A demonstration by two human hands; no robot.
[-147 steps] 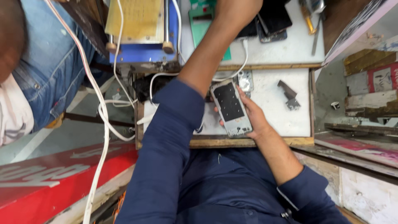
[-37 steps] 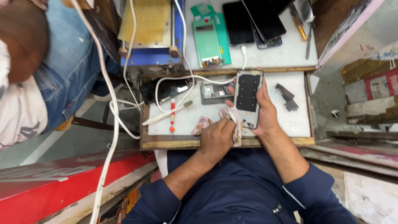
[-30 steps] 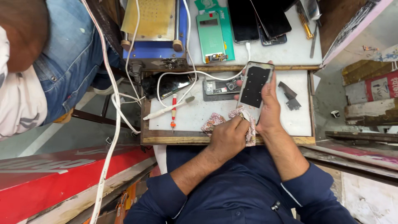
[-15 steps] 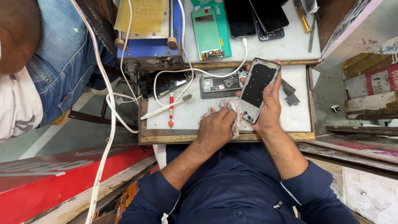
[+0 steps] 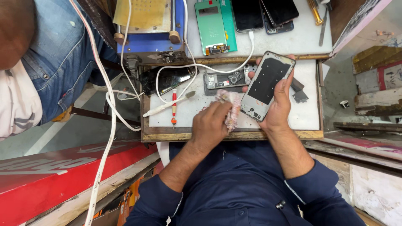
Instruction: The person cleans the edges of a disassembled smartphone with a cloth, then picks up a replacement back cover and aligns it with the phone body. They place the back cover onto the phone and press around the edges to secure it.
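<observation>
My right hand (image 5: 279, 104) grips an opened phone frame (image 5: 267, 85), silver-edged with a black inner panel, tilted above the white work board (image 5: 201, 115). My left hand (image 5: 211, 125) holds a crumpled pink-and-white cloth (image 5: 228, 108) against the frame's lower left edge. Both forearms wear dark blue sleeves.
On the board lie a red-handled screwdriver (image 5: 173, 106), a white toothbrush (image 5: 165, 106), a cracked black screen (image 5: 165, 78) and a phone body with exposed parts (image 5: 224, 79). Behind are a green phone back (image 5: 213, 25), dark phones (image 5: 261, 14) and a blue heating platform (image 5: 146, 27). A person in jeans (image 5: 54, 54) stands left; white cables hang there.
My left hand came back from reaching over the bench and picked up the cloth. My right hand lifted and tilted the phone frame rightward, and the cloth now presses on its edge.
</observation>
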